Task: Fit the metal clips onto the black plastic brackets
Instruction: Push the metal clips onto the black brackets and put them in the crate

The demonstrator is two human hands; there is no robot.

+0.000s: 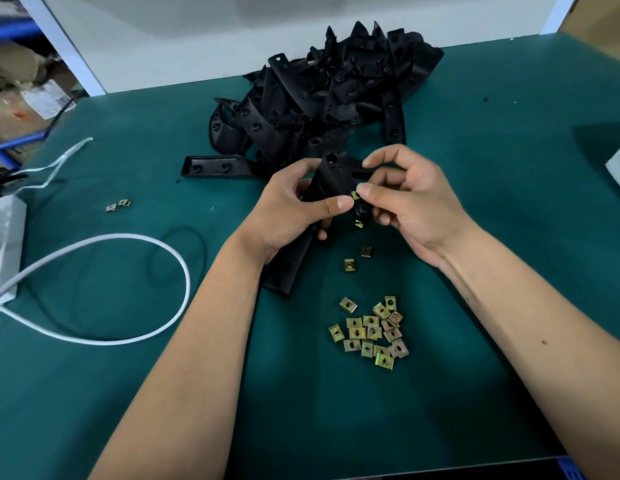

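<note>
While the green table spreads wide toward its near edge, both forearms reach in over it from below, with bare mat showing to the right of the right arm. At the far side, up against the white wall, a heap of black brackets is piled loosely, one long bracket lying flat at its left foot. A white cable loops across the left part of the mat, running from a white box at the left edge. Just in front of the heap, the left hand grips a black bracket, fingers curled round it, its lower end reaching down to the mat. The right hand pinches a metal clip between thumb and forefinger at the bracket's edge. Nearer, between the arms, a cluster of clips lies on the mat, two loose clips above it and a stray pair far left.
</note>
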